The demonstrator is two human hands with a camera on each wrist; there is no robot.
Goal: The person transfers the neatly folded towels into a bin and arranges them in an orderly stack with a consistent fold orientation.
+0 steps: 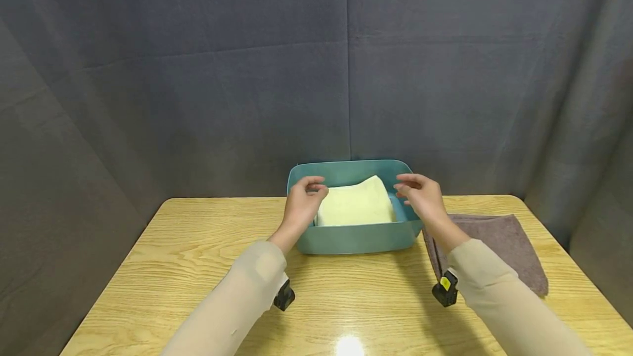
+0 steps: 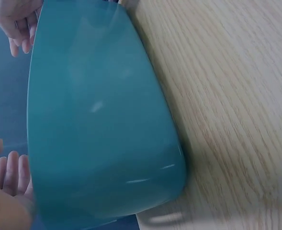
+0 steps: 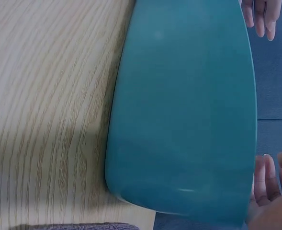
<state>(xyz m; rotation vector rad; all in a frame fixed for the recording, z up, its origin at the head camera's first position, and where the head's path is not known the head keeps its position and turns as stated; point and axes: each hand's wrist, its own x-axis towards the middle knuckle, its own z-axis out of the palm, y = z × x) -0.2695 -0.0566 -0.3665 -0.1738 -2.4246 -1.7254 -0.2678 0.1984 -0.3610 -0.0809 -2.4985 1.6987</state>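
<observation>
A teal plastic bin (image 1: pixel 356 238) stands at the table's far middle, with a folded cream towel (image 1: pixel 355 205) lying inside it. My left hand (image 1: pixel 312 187) hovers over the bin's left rim, fingers loosely bent, holding nothing. Over the right rim, my right hand (image 1: pixel 406 188) is likewise relaxed and empty. The left wrist view shows the bin's outer wall (image 2: pixel 102 120) with my left hand's fingers (image 2: pixel 9 172) just beyond it. In the right wrist view the bin wall (image 3: pixel 188 110) fills the middle and my right hand's fingers (image 3: pixel 267 179) show at the lower right.
A grey-brown towel (image 1: pixel 499 240) lies flat on the wooden table (image 1: pixel 198 268) right of the bin, partly under my right forearm. Dark fabric screens close off the back and both sides. The table's edges fall away left and right.
</observation>
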